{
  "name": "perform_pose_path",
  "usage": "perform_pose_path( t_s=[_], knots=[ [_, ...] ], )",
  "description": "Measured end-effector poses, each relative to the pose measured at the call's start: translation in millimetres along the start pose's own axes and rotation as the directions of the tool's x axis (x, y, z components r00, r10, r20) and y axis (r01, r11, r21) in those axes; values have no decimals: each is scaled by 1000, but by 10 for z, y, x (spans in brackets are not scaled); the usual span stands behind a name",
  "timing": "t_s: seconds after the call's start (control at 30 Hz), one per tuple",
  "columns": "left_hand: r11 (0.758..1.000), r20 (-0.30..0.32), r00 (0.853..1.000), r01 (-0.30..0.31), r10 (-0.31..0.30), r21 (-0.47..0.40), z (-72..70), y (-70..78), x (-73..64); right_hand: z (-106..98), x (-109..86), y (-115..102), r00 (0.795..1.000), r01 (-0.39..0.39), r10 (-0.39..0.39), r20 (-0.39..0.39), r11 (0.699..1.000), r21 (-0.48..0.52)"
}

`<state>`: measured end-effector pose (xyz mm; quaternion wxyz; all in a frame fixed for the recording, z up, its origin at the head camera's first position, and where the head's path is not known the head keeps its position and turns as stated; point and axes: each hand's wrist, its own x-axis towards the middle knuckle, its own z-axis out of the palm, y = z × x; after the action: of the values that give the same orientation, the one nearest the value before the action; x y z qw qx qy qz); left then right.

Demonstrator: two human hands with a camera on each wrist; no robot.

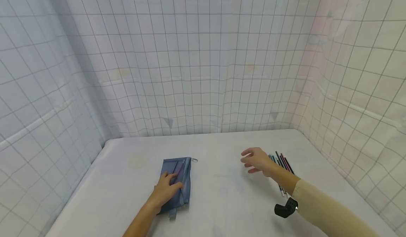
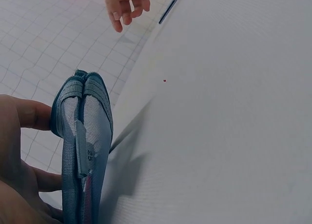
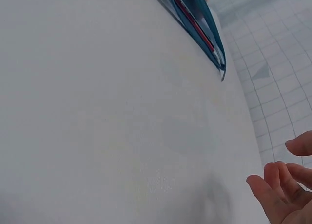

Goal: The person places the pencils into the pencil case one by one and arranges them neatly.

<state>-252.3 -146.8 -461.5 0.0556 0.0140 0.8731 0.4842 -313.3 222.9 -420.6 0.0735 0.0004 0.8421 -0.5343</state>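
A blue-grey mesh pencil case (image 1: 187, 180) with a zipper lies left of centre on the white table, a slim pink pencil (image 3: 192, 21) visible inside. My left hand (image 1: 166, 191) holds this case from its left side, fingers and thumb bent over it. Close up in the left wrist view, fingers touch the case (image 2: 92, 116) near its tabbed end. My right hand (image 1: 258, 161) hovers above the table with loosely bent fingers and nothing in them. Just beyond its wrist lie several pencils (image 1: 279, 156), partly hidden under the forearm.
The white table (image 1: 219, 208) reaches back to a grid-patterned curtain (image 1: 196, 71), which also hangs along both sides. A black device (image 1: 285, 208) is on the right wrist. A small red dot (image 2: 165, 80) shows on the tabletop.
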Motion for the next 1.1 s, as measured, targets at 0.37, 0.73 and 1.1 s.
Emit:
perform_pose_path(
  t_s=[0.37,0.73,1.1],
  knots=[
    [1000,1,1000,1,-1,-8,6,-14,13,-325,-82,215,1000,7,-8,-24,998,-65],
    [1000,-14,1000,19,-19,1,16,-42,18,-593,-138,365,996,-27,13,-88,987,-156],
    [1000,-21,1000,18,-18,10,2,-21,41,-772,-189,504,993,-37,17,-115,983,-182]
  ],
)
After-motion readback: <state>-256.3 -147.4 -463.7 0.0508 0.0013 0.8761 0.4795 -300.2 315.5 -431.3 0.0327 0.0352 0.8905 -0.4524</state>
